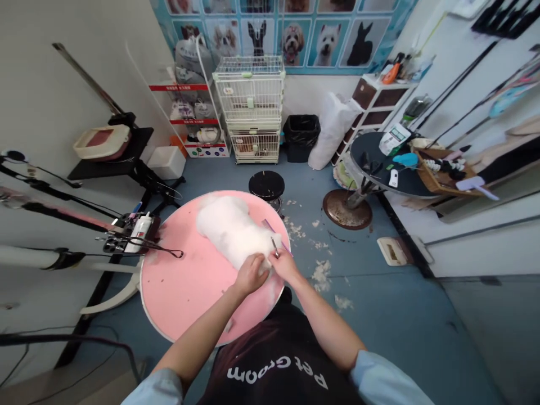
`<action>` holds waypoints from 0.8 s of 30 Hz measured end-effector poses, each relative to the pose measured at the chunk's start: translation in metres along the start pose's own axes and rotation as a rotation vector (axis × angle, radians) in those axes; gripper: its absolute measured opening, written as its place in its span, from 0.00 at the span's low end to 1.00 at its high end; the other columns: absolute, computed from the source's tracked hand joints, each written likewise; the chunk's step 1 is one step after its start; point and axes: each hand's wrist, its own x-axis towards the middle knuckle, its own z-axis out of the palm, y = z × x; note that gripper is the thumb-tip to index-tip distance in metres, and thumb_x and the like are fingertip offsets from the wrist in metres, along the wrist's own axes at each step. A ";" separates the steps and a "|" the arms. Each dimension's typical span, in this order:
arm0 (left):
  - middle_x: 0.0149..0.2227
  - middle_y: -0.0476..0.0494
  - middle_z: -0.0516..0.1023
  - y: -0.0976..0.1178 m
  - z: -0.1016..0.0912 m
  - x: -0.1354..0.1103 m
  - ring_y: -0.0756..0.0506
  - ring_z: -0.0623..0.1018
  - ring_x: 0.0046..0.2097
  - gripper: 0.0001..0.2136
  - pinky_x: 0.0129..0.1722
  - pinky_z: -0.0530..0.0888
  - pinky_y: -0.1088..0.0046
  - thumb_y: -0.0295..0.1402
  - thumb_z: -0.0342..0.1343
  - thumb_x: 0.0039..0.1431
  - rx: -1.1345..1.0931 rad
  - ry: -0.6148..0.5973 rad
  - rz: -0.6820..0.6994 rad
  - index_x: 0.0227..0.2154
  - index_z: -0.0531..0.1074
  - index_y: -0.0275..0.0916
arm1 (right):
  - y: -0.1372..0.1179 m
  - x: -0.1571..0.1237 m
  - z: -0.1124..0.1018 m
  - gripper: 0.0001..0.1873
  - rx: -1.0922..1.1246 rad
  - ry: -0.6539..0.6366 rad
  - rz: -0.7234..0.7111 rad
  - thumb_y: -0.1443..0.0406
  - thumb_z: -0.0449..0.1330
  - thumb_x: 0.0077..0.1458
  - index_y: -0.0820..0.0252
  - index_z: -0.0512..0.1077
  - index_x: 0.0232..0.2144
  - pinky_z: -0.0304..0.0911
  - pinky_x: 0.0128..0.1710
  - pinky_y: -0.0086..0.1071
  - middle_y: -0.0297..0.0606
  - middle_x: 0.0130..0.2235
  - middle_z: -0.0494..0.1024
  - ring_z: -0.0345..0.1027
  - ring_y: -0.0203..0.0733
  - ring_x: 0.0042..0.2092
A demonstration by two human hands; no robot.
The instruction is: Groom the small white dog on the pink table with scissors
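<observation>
A fluffy white dog lies across the round pink grooming table, its head end toward me and largely covered by my hands. My left hand presses against the fur there, fingers bent around it. Close beside it, my right hand grips a slim, dark metal tool that looks like small scissors, its tip pointing up and away from me. A purple comb lies on the table just past my right hand, partly hidden by the dog and the hand.
A tool holder with a white bottle and a dark looped strap adjoins the table's left edge. Beyond the table stand a black stool, pet cages and a bin. Fur clippings lie on the floor.
</observation>
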 end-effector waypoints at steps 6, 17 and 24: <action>0.45 0.36 0.78 -0.013 0.004 0.002 0.39 0.76 0.48 0.16 0.52 0.74 0.57 0.21 0.53 0.51 0.015 0.077 0.086 0.43 0.72 0.37 | -0.002 -0.015 0.005 0.09 -0.033 0.024 0.080 0.66 0.58 0.54 0.60 0.71 0.23 0.52 0.29 0.26 0.31 0.23 0.72 0.63 0.35 0.28; 0.19 0.52 0.61 -0.025 -0.038 0.043 0.50 0.63 0.25 0.15 0.28 0.59 0.72 0.38 0.52 0.54 -0.214 -0.511 -0.057 0.15 0.61 0.39 | 0.006 -0.039 0.035 0.09 0.009 0.270 0.218 0.63 0.56 0.57 0.61 0.75 0.32 0.55 0.31 0.28 0.34 0.27 0.75 0.65 0.37 0.29; 0.18 0.54 0.55 -0.022 -0.037 0.039 0.51 0.58 0.24 0.18 0.25 0.55 0.73 0.46 0.49 0.53 -0.333 -0.657 -0.076 0.16 0.56 0.41 | 0.018 -0.068 0.082 0.08 0.127 0.421 0.260 0.63 0.57 0.55 0.59 0.74 0.28 0.55 0.30 0.27 0.32 0.25 0.73 0.66 0.37 0.29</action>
